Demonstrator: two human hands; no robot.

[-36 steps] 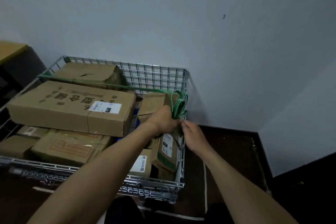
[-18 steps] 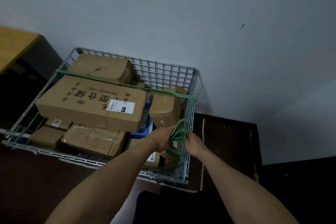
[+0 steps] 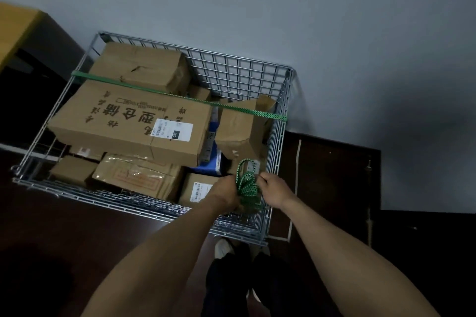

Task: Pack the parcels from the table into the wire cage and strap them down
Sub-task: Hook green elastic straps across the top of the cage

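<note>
A wire cage [image 3: 282, 100] stands against the grey wall, filled with brown cardboard parcels. The largest parcel [image 3: 128, 121] lies on top with printed characters and a white label. One green strap [image 3: 159, 91] runs taut across the cage from the left rim to the right rim. At the cage's near right corner, my left hand [image 3: 226, 194] and my right hand [image 3: 273, 186] both grip a bunched coil of green elastic cord [image 3: 246, 183] between them, just inside the right wall.
A yellow-topped table [image 3: 15, 31] stands at the far left beside the cage. Dark brown floor with a pale line [image 3: 296, 162] lies to the right. My shoes [image 3: 224, 248] show below the cage's front edge.
Both hands have moved with the green cord coil from the strap's right end down along the right wall to the near corner. The camera has risen and looks more steeply down.
</note>
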